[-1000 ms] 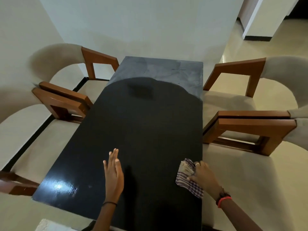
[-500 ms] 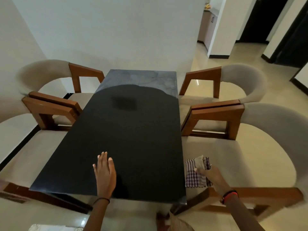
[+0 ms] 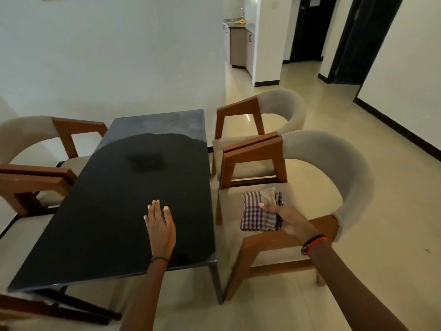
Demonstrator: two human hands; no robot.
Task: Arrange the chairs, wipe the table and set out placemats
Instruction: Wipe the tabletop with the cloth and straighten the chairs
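I'm looking down on the dark table [image 3: 143,192], which is filling the view from centre out toward 8 o'clock. Its far end is showing grey and dull, and I can't tell whether that is reflection or an unwiped patch. Two chairs are sitting tucked along its left edge at 9 o'clock [image 3: 23,132]. On the right, the far chair [image 3: 286,103] is standing at 1 o'clock and the near chair [image 3: 334,151] at 3 o'clock, pulled slightly out from the table edge.

The checked cloth [image 3: 257,216] is sitting folded over the near chair's seat at 5 o'clock. My right hand [image 3: 291,220] is pinching it, thumb across the top and fingers underneath. I can't tell whether the cloth is resting on the seat or hanging just above it. My left hand [image 3: 160,225] is lying flat on the tabletop at 7 o'clock, fingers straight and holding nothing.

I'm judging the wiping step to be wrapping up, with the cloth being parked off the table. No placemats are showing, so the next move is calling for me to free the right hand and go and find them.
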